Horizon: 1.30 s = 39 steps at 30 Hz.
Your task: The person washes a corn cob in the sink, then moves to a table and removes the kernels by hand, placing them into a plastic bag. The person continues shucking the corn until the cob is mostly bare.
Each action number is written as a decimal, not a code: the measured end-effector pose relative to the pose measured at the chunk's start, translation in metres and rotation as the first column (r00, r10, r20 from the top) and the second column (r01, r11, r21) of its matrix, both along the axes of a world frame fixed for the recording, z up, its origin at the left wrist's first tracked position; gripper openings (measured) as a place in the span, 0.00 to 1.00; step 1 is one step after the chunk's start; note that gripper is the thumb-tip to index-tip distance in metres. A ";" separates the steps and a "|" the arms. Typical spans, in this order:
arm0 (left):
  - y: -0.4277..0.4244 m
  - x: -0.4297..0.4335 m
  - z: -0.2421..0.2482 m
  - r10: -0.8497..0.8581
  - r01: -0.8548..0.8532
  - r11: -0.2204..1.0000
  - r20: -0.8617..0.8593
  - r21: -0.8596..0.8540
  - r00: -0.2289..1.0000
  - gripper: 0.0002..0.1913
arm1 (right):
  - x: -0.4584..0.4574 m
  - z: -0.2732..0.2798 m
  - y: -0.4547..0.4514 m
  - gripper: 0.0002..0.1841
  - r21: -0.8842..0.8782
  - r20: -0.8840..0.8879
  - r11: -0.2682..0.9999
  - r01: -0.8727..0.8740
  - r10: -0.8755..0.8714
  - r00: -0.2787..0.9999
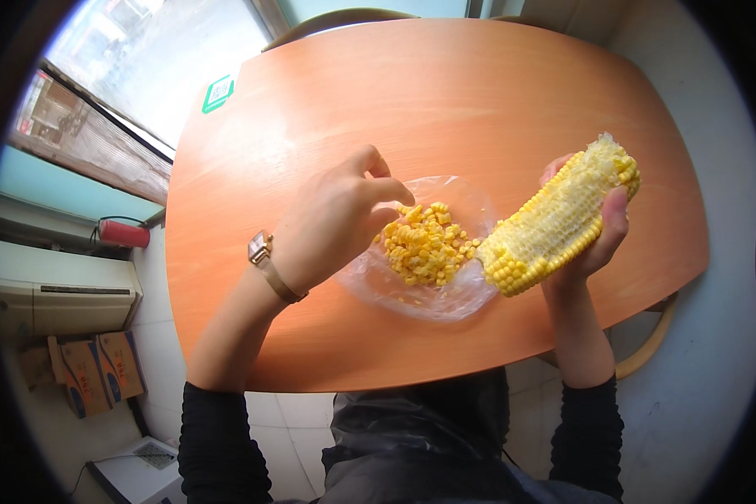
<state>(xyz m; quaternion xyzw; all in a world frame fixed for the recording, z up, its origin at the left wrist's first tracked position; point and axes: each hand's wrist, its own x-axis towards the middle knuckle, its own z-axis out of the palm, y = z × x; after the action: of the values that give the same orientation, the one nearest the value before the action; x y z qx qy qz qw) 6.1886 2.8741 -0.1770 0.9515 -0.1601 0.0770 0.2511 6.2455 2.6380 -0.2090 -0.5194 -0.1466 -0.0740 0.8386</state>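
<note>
A partly stripped corn cob [545,217] is held aslant in my right hand [610,230], above the right side of the table. Its upward face shows a broad band of pale bare cob, with rows of yellow kernels along both edges. My left hand [334,217] hovers over a heap of loose corn kernels [425,249], thumb and fingers bent and apart, with no kernel plainly gripped. The heap lies on a clear plastic bag [438,309] spread flat on the tabletop. The cob's lower end overlaps the bag's right edge in view.
The wooden table [479,94] has curved edges and bears a green sticker [218,94] with a printed code at its far left corner. A chair [649,340] stands at the right. Cardboard boxes [104,372] and a red cylinder [124,233] are off to the left.
</note>
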 end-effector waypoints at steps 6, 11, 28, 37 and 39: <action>-0.004 0.004 -0.019 -0.142 0.108 0.966 0.134 0.234 0.981 0.05 | 0.001 -0.001 0.001 0.27 0.068 -0.006 0.997 -0.034 0.034 0.999; -0.003 0.006 -0.022 -0.200 0.160 0.950 0.129 0.269 0.971 0.04 | -0.001 0.000 0.002 0.27 0.006 -0.018 1.000 0.001 -0.001 1.000; 0.096 -0.082 0.063 -0.088 0.069 0.811 -0.005 -0.581 0.996 0.07 | -0.004 0.004 0.006 0.25 -0.042 -0.083 0.998 -0.042 0.039 0.996; 0.347 -0.294 -0.078 0.572 -0.990 0.115 -0.809 -0.084 0.135 0.24 | -0.007 -0.004 0.004 0.27 -0.174 -0.074 0.980 -0.099 0.087 0.993; 0.326 -0.312 -0.079 0.714 -0.855 0.109 -0.638 0.507 -0.287 0.25 | -0.005 -0.001 -0.006 0.28 -0.153 -0.094 0.983 -0.099 0.085 0.992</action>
<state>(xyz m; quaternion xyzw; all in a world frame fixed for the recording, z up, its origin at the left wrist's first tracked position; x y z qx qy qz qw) 5.8767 3.2006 -0.2562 0.6845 0.6555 -0.2055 0.2441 6.2409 2.6322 -0.2097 -0.5794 -0.1390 -0.0006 0.8031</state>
